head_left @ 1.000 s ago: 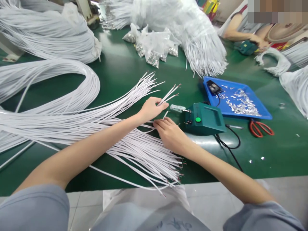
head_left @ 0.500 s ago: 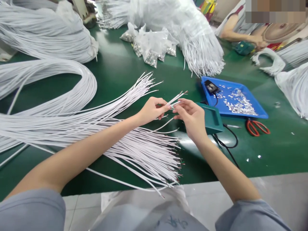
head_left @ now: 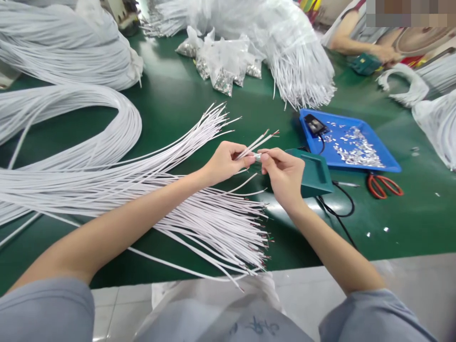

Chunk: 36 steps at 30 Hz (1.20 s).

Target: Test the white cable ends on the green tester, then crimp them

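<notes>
Above the middle of the table, my left hand is closed around a few white cables, whose stripped ends point up and to the right. My right hand pinches at the tip of one cable beside the left fingertips; the small end between the fingers is partly hidden. Beneath both hands spreads a large bundle of white cables, with thin coloured wires showing at its ends. Just behind my right hand stands a green device with a black cord.
A blue tray holds small silvery pieces and a black device. Red-handled scissors lie in front of it. Bags of metal parts and more cable bundles are at the back. A co-worker's arm is at the far right.
My right fingers have closed in on the cable tip next to my left hand. The held cables have shifted slightly, and the view has moved a little.
</notes>
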Each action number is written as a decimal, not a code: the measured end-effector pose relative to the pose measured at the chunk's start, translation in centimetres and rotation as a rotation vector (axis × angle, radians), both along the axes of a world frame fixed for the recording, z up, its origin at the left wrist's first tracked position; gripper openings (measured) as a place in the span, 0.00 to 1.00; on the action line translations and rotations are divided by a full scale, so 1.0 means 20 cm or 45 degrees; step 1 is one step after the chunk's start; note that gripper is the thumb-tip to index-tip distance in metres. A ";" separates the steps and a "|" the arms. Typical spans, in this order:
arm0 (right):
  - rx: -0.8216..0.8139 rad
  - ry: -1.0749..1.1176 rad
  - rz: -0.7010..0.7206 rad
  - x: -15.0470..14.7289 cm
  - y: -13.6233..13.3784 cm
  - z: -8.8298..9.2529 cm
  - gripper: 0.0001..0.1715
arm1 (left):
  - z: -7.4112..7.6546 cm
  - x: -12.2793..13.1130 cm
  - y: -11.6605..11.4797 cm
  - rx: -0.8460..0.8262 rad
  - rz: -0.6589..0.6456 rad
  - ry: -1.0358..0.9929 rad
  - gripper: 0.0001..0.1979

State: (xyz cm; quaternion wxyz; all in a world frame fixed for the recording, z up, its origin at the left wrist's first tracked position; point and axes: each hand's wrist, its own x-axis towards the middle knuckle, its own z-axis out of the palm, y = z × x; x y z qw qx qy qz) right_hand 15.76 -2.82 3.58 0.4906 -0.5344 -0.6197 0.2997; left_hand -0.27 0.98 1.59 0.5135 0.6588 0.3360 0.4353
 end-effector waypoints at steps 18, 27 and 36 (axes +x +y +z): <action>-0.077 -1.648 0.169 0.25 0.15 0.05 0.13 | -0.05 0.00 0.03 -0.249 0.093 0.138 0.06; -0.257 -1.747 0.236 0.18 0.22 0.10 0.14 | -0.04 0.01 0.03 -0.407 0.074 0.254 0.05; -0.250 -1.837 0.251 0.11 0.17 0.11 0.14 | -0.05 0.01 0.04 -0.485 0.075 0.357 0.05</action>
